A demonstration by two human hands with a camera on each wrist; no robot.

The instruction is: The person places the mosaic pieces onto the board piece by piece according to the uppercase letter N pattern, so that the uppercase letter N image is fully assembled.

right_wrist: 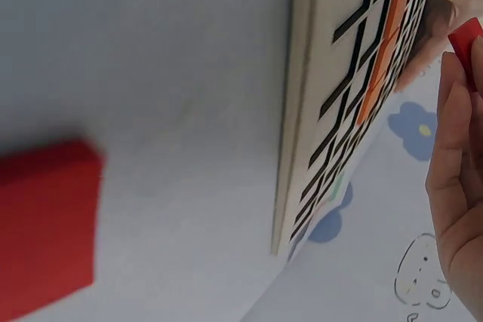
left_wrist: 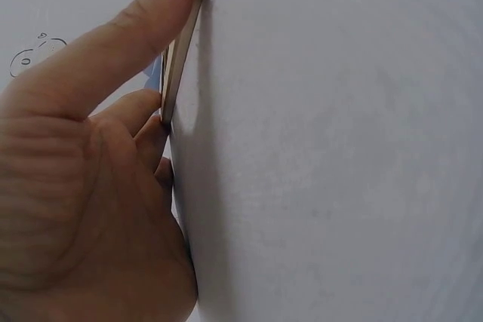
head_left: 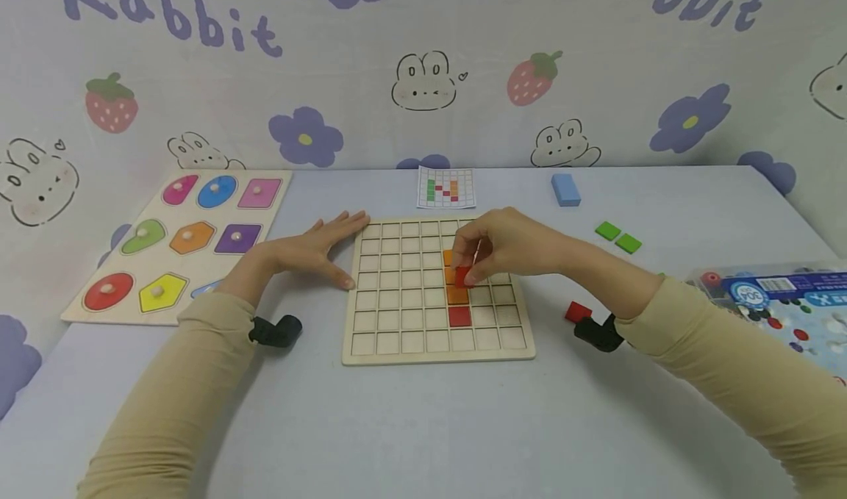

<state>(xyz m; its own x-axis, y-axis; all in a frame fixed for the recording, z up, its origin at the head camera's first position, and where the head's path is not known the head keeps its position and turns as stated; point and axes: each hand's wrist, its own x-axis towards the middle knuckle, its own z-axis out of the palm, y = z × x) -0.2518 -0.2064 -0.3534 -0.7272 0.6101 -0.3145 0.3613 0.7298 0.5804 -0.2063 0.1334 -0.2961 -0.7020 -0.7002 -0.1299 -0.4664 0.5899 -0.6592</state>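
A wooden grid board [head_left: 390, 322] lies in the middle of the table, with a column of orange square tiles [head_left: 456, 295] and a red tile [head_left: 459, 316] below them. My right hand [head_left: 506, 242] pinches another red square tile [head_left: 464, 276] above the board, over the orange column; that red tile [right_wrist: 466, 41] also shows in the right wrist view. At the board's left edge, my left hand [head_left: 311, 249] rests with fingers spread, its thumb and fingertips touching the rim. The left wrist view shows the left palm [left_wrist: 90, 201] beside the board's side.
A pattern card [head_left: 446, 188] lies behind the board. To the right are a blue block [head_left: 565, 189], green tiles [head_left: 628, 243], a loose red tile [head_left: 578, 311] and a clear-lidded box [head_left: 787, 315]. A wooden shape puzzle [head_left: 198, 264] lies to the left.
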